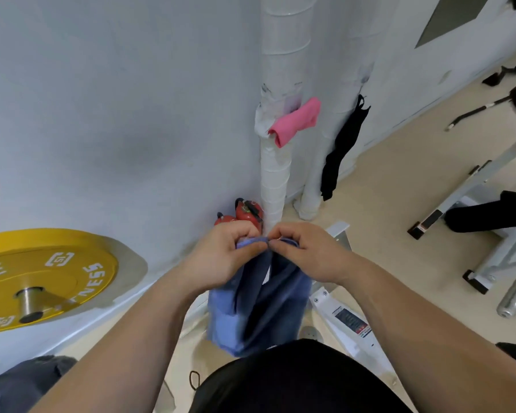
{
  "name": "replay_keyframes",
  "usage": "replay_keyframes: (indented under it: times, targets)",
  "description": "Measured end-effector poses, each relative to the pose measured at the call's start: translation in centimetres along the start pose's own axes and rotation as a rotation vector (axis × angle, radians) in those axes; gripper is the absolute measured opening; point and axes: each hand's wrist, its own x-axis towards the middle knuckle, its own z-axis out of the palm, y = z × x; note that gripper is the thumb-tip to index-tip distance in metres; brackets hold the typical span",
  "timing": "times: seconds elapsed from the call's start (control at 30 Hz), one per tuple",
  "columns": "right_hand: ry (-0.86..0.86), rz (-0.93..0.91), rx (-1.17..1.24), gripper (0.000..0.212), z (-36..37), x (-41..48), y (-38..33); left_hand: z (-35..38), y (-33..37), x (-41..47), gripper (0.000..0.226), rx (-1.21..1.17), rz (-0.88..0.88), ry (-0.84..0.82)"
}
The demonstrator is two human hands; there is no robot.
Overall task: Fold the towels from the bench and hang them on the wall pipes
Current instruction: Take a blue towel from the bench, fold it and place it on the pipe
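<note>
The left hand (221, 254) and right hand (307, 251) meet before the wall pipe (276, 174), pinching the top edge of a hanging towel (259, 311). A second towel (295, 120) sits higher on that pipe. A weight plate (42, 278) lies left, a bench frame (489, 180) right.

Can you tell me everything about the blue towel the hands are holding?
The blue towel looks like soft cloth, lighter blue outside and darker in its folds, with a small white tag near the top. It hangs down doubled over, in the air. The left hand and right hand pinch its top edge, close together, in front of a white wrapped pipe. Its lower part is blurred.
</note>
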Motion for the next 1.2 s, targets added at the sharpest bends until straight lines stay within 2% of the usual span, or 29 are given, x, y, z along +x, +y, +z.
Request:
replay_keyframes:
  times: [0.07,0.13,0.2,0.33,0.43,0.5,0.57,0.63,0.8,0.87,0.97,1.07,1.2]
  targets:
    - [0.04,-0.019,-0.026,0.019,-2.5,0.8,1.3,0.5,0.2,1.4,0.017,-0.064,-0.109,0.033]
    - [0.116,-0.005,0.004,0.025,-4.9,1.6,2.5,1.1,0.5,2.6,0.025,-0.168,-0.212,0.057]
    - [0.177,0.02,0.023,0.024,-7.3,2.5,4.0,1.8,0.8,4.0,0.019,-0.306,-0.289,0.164]
    - [0.213,0.079,0.036,0.027,-10.9,4.0,6.0,3.9,2.6,6.8,0.006,-0.577,-0.33,0.373]
    - [0.296,0.095,0.065,0.022,-12.4,4.6,7.2,5.7,4.7,9.2,0.014,-0.679,-0.329,0.469]
    - [0.377,0.129,0.167,0.006,-13.1,4.6,7.9,6.8,5.9,10.7,0.014,-0.667,-0.333,0.483]
    - [0.427,0.179,0.314,0.011,-13.7,4.0,8.1,8.0,6.8,12.0,0.01,-0.634,-0.331,0.482]
    - [0.431,0.203,0.453,0.009,-14.3,3.3,7.9,9.2,7.4,13.1,0.016,-0.601,-0.321,0.473]
    - [0.316,0.296,0.705,0.012,-14.3,1.8,7.9,12.0,9.0,14.4,0.029,-0.398,-0.277,0.43]
    - [0.305,0.332,0.798,0.021,-14.8,1.1,8.3,12.3,9.2,14.6,0.027,-0.292,-0.267,0.434]
    - [0.188,0.325,0.934,0.038,-15.7,-0.1,8.8,12.2,9.2,14.7,0.027,-0.192,-0.267,0.42]
    - [0.101,0.258,0.854,0.037,-15.5,-0.9,8.9,12.2,9.3,14.0,0.023,-0.193,-0.254,0.42]
    - [0.198,0.164,0.664,0.017,-15.5,-1.2,9.1,12.5,9.7,13.3,0.017,-0.219,-0.214,0.393]
